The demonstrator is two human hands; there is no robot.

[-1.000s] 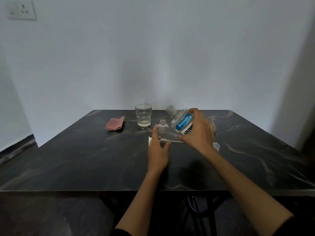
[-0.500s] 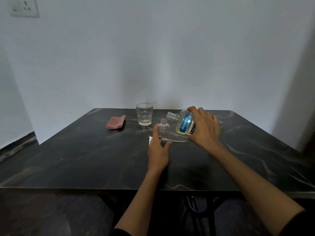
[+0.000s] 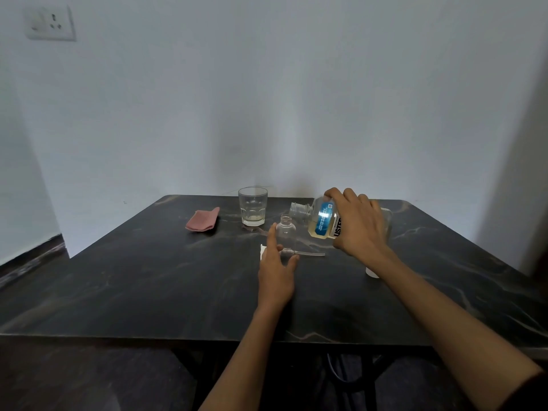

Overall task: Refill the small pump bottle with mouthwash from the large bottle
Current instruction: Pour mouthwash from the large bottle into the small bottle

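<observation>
Right hand (image 3: 357,222) gripped the large Listerine bottle (image 3: 321,221), tipped nearly flat, uncapped mouth just above and right of the small bottle's neck. Left hand (image 3: 277,269) steadied the small clear bottle (image 3: 285,234) upright at mid-tabletop (image 3: 133,280), thumb and finger pinching its base. Pump tube (image 3: 310,253) lay beside it. Risk: wide mouth over narrow neck, so a fast tilt would likely spill; a loose left grip could let it topple. Glass tumbler (image 3: 252,206) and pink cloth (image 3: 203,219) stood behind.
</observation>
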